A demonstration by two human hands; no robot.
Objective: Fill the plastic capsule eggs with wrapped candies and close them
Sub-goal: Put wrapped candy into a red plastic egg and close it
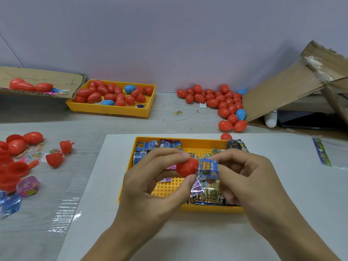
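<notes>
Head view: left hand pinches red egg half; right hand pinches blue candy.

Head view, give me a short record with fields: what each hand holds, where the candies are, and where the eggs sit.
left hand: pinches a red egg half
right hand: holds a blue wrapped candy at the half's opening
candy supply: near yellow tray
far yellow tray: red and blue eggs
loose egg pile: table, far right, beside the cardboard box
</notes>
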